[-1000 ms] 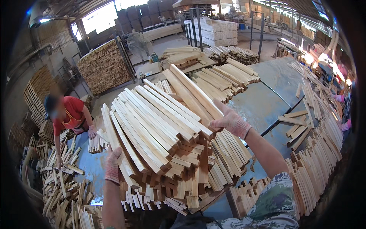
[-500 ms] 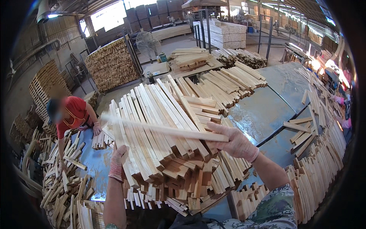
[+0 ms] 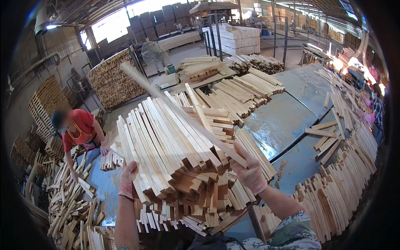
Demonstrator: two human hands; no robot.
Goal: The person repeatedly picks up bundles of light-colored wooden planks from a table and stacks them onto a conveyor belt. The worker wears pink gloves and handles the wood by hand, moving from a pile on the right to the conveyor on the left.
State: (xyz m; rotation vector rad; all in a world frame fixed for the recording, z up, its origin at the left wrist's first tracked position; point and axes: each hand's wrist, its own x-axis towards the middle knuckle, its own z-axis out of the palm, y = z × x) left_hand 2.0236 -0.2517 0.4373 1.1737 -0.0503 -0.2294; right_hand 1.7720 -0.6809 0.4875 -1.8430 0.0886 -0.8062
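Note:
My right hand point(image 3: 249, 173), in a pale knitted glove, is closed round the near end of a wooden strip point(image 3: 216, 143). The strip slants up and to the left above a tilted layer of pale wooden strips point(image 3: 166, 141), its far end blurred by motion. My left hand point(image 3: 128, 182), gloved too, is at the near left side of this layer. Its fingers curl against the outermost strip point(image 3: 138, 183), and some of them are hidden. Under the layer, shorter wooden pieces point(image 3: 189, 183) form a stepped pile with their ends toward me.
A person in red point(image 3: 82, 131) leans over loose wood pieces point(image 3: 71, 204) at the left. More strips point(image 3: 246, 93) lie on the blue-grey metal table point(image 3: 277, 121). A long row of upright strips point(image 3: 337, 187) curves along the right. Stacked timber point(image 3: 110, 77) and a fan point(image 3: 153, 53) stand behind.
My right hand has moved slightly down, and the strip in it has swung from nearly level to steeply slanted, its far end rising. My left hand stays at the layer's side.

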